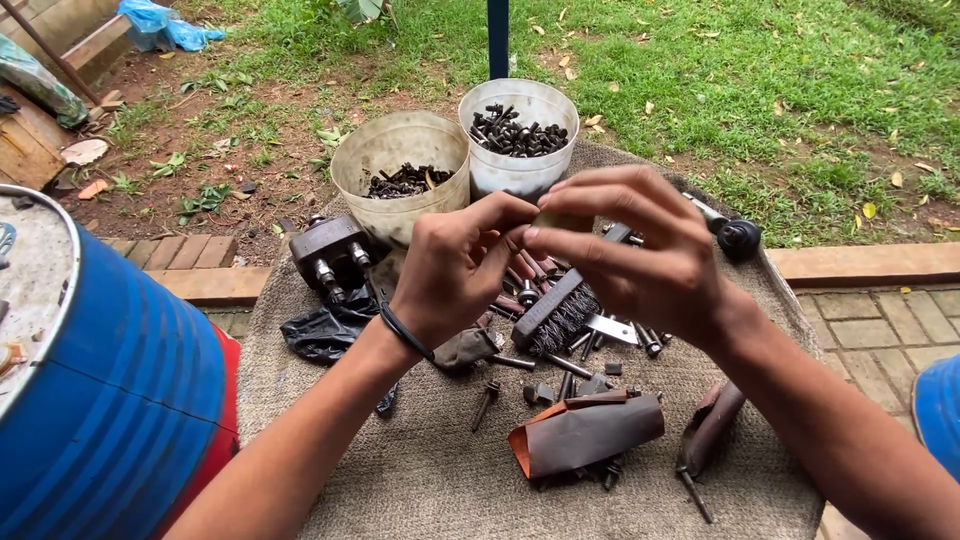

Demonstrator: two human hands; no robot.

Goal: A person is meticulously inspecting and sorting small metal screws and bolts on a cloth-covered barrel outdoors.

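Observation:
My left hand (pixel 455 270) and my right hand (pixel 640 250) meet above a cloth-covered table (pixel 420 480), fingertips pinched together on a small dark part (pixel 560 221) that is mostly hidden between the fingers. A black band sits on my left wrist. Below the hands lie a wire brush (pixel 560 310), several loose rusty bolts (pixel 540 365) and nuts, and a curled piece of brown sandpaper (pixel 585 432).
Two pale plastic buckets (pixel 400 150) (pixel 520 135) holding dark bolts stand at the table's far edge. A dark metal block with studs (pixel 330 255) and a black rag (pixel 325 330) lie left. A blue drum (pixel 100 380) stands at the left. Grass and brick paving lie beyond.

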